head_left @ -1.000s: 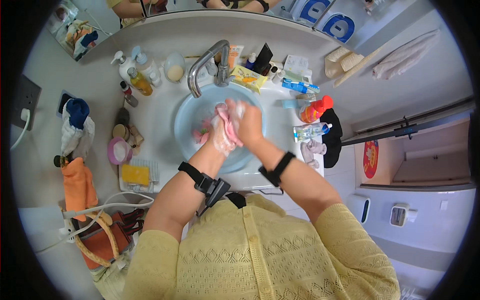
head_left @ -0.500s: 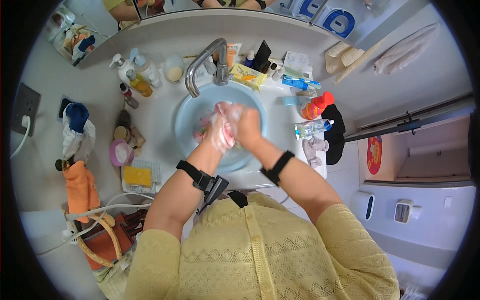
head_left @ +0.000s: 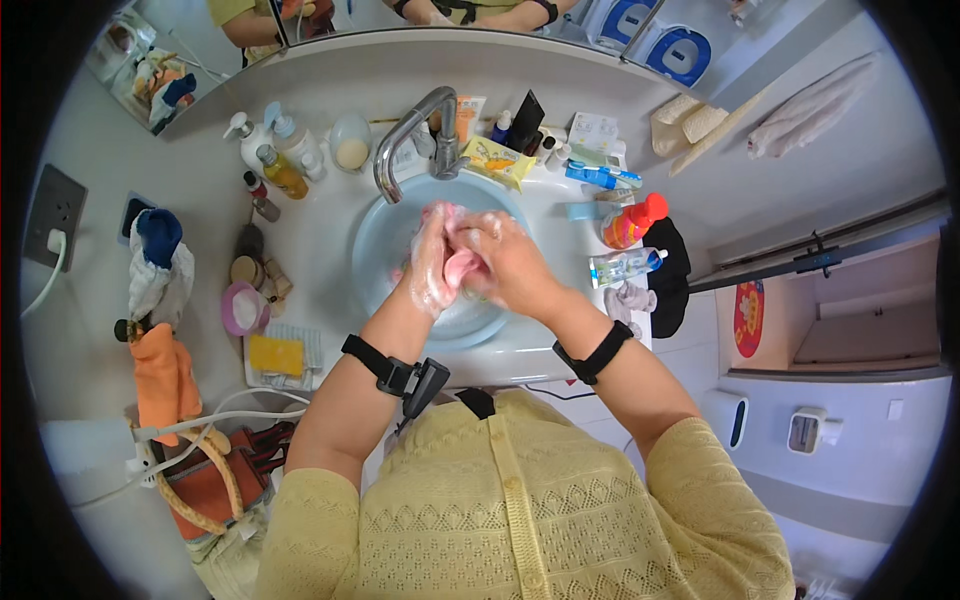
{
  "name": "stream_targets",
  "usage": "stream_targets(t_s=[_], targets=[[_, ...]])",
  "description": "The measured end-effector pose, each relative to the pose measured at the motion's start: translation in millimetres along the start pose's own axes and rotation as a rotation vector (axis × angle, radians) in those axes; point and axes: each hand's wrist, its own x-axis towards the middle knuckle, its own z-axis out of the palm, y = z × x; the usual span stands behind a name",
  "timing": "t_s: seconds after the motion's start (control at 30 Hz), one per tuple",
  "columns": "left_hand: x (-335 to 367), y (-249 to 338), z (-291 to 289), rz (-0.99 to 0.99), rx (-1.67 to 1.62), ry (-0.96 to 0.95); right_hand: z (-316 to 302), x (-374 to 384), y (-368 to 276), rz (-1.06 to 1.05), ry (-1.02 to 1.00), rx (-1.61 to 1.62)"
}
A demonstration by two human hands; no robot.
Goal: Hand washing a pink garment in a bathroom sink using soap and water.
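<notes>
Both hands are over a light blue basin (head_left: 373, 245) beneath the chrome faucet (head_left: 408, 128). A wet pink cloth (head_left: 461, 268) is bunched between them. My left hand (head_left: 430, 265), coated in white suds, holds the cloth from the left side. My right hand (head_left: 512, 258) presses on it from the right with bent fingers, foam on its knuckles. More of the pink fabric pokes out beyond the fingertips. Sudsy water lies in the basin, and my hands hide part of its bottom.
Pump bottles (head_left: 290, 140) crowd the counter's back left. A yellow sponge (head_left: 276, 354) and a purple bowl (head_left: 243, 308) sit at left. On the right are a red-topped bottle (head_left: 632, 221), a toothpaste tube (head_left: 626, 266) and a small greyish cloth (head_left: 628, 300).
My right hand has shifted right and turned, its fingers opening somewhat around the cloth. The right forearm has swung outward. My left hand stays nearly in place.
</notes>
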Motion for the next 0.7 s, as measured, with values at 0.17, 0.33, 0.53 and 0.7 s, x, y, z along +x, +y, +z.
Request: stream_targets(t_s=[0.17, 0.33, 0.53, 0.7], targets=[[-24.4, 13.5, 20.6, -0.25, 0.027, -0.109, -13.0, -4.8, 29.5, 0.707, 0.119, 0.697], [-37.5, 16.0, 17.1, -0.114, 0.274, -0.098, -34.4, -8.2, 58.5, 0.902, 0.652, 1.604], [-47.3, 25.2, -3.3, -0.01, 0.176, -0.067, -50.4, -21.7, 78.0, 0.978, 0.851, 1.709], [-43.0, 32.8, -7.0, 0.049, 0.2, -0.054, -40.8, -26.9, 69.0, 1.019, 0.212, 1.092]])
